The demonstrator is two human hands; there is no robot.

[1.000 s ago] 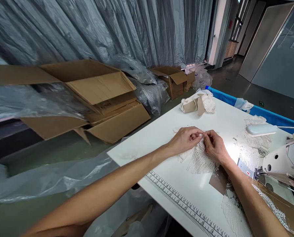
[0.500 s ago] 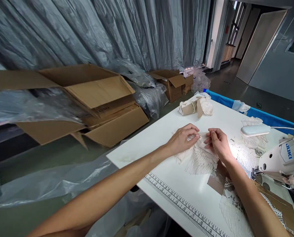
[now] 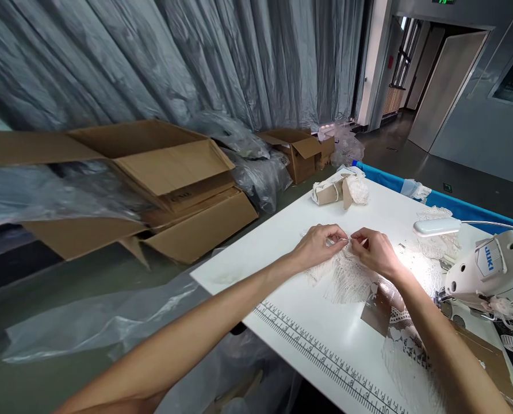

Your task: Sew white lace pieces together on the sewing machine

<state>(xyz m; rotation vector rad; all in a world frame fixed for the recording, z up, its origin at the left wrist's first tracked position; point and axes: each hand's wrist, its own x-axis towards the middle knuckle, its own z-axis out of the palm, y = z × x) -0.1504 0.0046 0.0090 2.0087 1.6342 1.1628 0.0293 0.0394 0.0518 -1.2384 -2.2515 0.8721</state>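
Both hands meet over a pile of white lace pieces (image 3: 345, 279) on the white sewing table (image 3: 278, 247). My left hand (image 3: 321, 246) pinches a small bit of the lace with thumb and forefinger. My right hand (image 3: 372, 252) pinches the same bit from the other side, fingertips almost touching the left ones. More lace trim (image 3: 405, 351) runs along my right forearm toward the near edge. A brown card piece (image 3: 375, 313) lies by my right wrist.
A white Juki sewing machine (image 3: 489, 273) with a lit lamp (image 3: 435, 227) stands at the right. A bundle of lace and card (image 3: 341, 190) lies at the table's far end. A printed ruler (image 3: 325, 362) lines the near edge. Open cardboard boxes (image 3: 165, 178) and plastic sheeting fill the floor left.
My hands drew apart slightly, then came back together, pinching the lace between their fingertips. The view tilted a little.
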